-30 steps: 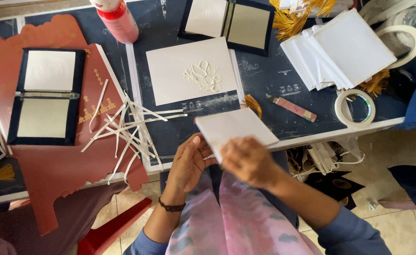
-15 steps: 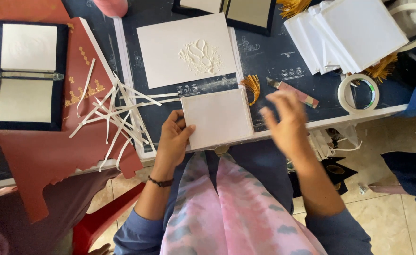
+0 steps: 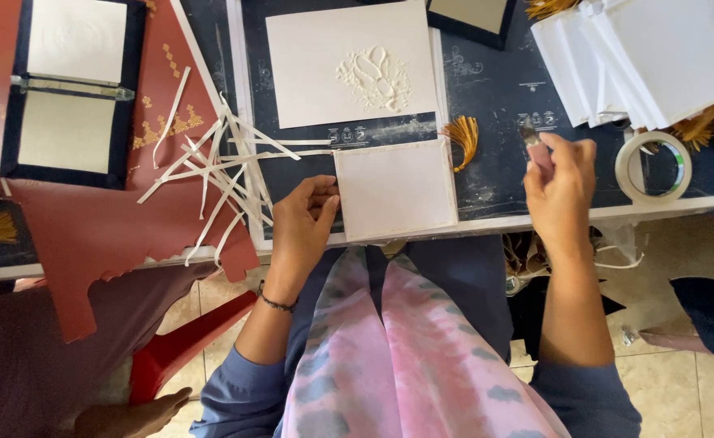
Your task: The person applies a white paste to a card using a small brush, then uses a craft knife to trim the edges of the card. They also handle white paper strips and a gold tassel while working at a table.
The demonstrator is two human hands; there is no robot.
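A plain white card lies flat at the near edge of the dark cutting mat. My left hand rests on the card's left edge, fingers spread. My right hand is to the card's right and is closed around a small pink craft knife, its tip pointing away from me. Above the card lies a larger white sheet with an embossed floral relief. A yellow tassel lies just past the card's top right corner.
Several white paper strips are scattered left of the card over a red sheet. A dark hinged frame sits far left. A stack of white cards and a tape roll are at right. Another person's hand shows bottom left.
The white card went from being held up in both hands to lying flat on the mat. My right hand moved right and picked up the craft knife.
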